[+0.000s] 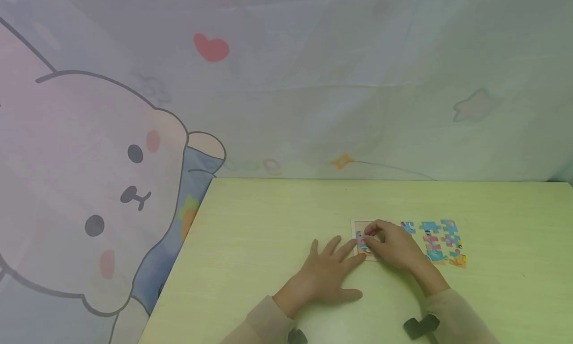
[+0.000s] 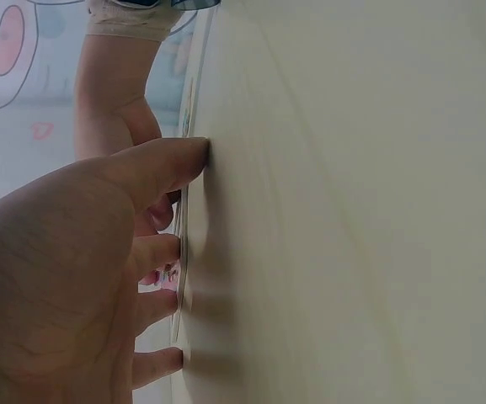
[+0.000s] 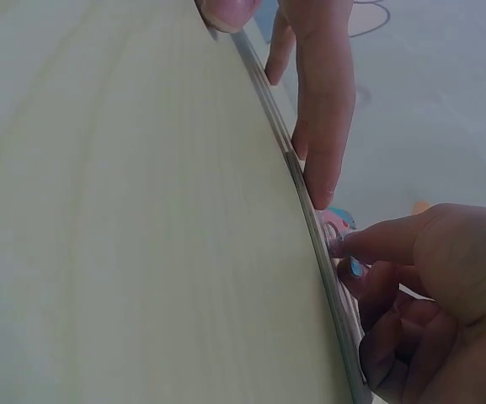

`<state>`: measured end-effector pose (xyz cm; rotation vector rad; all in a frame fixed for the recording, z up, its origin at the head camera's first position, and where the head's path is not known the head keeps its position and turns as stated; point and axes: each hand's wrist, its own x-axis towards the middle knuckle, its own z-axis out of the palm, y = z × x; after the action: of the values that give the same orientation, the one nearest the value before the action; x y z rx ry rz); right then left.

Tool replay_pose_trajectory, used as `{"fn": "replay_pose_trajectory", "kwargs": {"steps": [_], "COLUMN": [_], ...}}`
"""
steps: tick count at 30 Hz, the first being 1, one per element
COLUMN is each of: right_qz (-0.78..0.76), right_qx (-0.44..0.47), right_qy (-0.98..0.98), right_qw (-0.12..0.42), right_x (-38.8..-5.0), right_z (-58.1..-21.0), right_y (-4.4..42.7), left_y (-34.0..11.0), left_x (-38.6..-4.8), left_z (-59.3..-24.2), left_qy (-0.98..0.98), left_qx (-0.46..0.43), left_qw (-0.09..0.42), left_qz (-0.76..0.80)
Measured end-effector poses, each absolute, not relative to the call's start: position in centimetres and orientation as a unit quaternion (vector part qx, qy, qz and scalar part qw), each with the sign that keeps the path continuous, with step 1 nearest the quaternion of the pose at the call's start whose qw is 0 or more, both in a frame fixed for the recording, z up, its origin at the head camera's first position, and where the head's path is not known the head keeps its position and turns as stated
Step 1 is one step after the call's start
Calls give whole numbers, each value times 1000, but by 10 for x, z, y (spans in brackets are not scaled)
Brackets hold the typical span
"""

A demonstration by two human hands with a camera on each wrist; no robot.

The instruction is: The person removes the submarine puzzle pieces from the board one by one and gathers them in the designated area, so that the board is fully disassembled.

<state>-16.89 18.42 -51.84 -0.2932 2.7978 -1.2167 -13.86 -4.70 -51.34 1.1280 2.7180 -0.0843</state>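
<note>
A small jigsaw puzzle tray (image 1: 353,226) with a pale rim lies on the table, with colourful pieces along its left side. My left hand (image 1: 329,277) is spread flat, fingertips at the tray's left and near edges. Over the tray, my right hand (image 1: 396,247) pinches a puzzle piece between thumb and fingers. A bit of that puzzle piece (image 3: 356,267) shows blue in the right wrist view; most of it is hidden. The right hand covers much of the tray. In the left wrist view the left hand (image 2: 66,269) has its fingertips along the tray's edge.
Several loose puzzle pieces (image 1: 432,243) lie in rough columns to the right of the tray, some partly behind the right hand. The pale yellow-green table (image 1: 268,209) ends at the back against a printed curtain (image 1: 313,110) with a cartoon animal.
</note>
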Motion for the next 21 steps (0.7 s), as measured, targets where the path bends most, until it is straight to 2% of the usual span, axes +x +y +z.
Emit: {"fn": "replay_pose_trajectory", "kwargs": {"steps": [21], "right_qz": [-407], "right_qx": [-72], "right_qy": [910], "right_qw": [29], "right_x": [-162], "right_z": [-511], "right_y": [199], "left_y": [-46], "left_x": [-138], "left_z": [-512], "left_qy": [918], "left_qx": [385], "left_qw": [93], "left_qz": [-30]}}
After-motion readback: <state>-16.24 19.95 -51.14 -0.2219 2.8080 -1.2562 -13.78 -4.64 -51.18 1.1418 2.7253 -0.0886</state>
